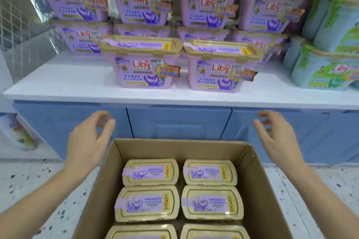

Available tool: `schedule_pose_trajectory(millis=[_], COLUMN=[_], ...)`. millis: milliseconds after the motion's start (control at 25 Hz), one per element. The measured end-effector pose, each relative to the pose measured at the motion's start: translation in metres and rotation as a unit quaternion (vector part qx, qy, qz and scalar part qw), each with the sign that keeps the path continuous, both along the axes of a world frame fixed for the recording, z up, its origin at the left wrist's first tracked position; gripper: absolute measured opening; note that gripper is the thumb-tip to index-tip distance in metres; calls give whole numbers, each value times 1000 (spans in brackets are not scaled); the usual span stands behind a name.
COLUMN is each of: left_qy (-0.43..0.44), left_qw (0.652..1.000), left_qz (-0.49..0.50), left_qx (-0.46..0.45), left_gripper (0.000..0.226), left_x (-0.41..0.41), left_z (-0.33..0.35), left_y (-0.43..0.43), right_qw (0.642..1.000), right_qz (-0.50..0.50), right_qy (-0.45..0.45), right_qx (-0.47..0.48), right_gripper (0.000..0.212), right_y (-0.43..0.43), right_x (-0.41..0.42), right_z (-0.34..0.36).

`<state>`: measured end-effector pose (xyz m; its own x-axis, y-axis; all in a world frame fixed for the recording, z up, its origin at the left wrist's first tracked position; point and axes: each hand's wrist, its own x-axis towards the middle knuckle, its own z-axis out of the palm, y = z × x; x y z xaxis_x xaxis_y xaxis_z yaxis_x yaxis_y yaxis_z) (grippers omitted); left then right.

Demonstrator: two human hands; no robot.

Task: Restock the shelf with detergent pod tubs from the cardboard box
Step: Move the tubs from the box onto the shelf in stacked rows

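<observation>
The white shelf (64, 83) carries ten purple Liby tubs (143, 64): eight stacked two-high behind and two in front, with green tubs (326, 68) at the right. Below, the open cardboard box (182, 147) shows six gold-lidded tubs (150, 172) in two columns. The left hand (91, 137) and right hand (277, 137) hover at either side of the box, fingers loosely spread, holding nothing.

A shop: white shelf (77, 83) of price-stickered detergent tubs (143, 64), stock box (252, 180) below

Cardboard box (180, 148) placed on floor (38, 190) before shelf (58, 85); tubs (150, 172) packed inside, two abreast; further tubs (143, 64) stacked on shelf
</observation>
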<state>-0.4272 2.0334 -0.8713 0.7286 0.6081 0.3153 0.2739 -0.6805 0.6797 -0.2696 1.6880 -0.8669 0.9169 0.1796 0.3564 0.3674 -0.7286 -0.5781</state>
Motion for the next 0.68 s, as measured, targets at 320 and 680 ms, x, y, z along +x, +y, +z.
schedule_pose_trajectory(millis=[320, 680], left_qy=[252, 358], left_qw=[963, 926], left_qz=[-92, 15], left_qx=[27, -116], left_gripper=[49, 66], left_x=[-28, 7], left_z=[-141, -208], left_y=[-24, -8], right_qw=[965, 941], right_qz=[9, -73], right_qy=[177, 279], right_qx=[-191, -174], right_gripper=[40, 55], right_y=[-10, 3], right_x=[-40, -14], right_z=[-139, -199])
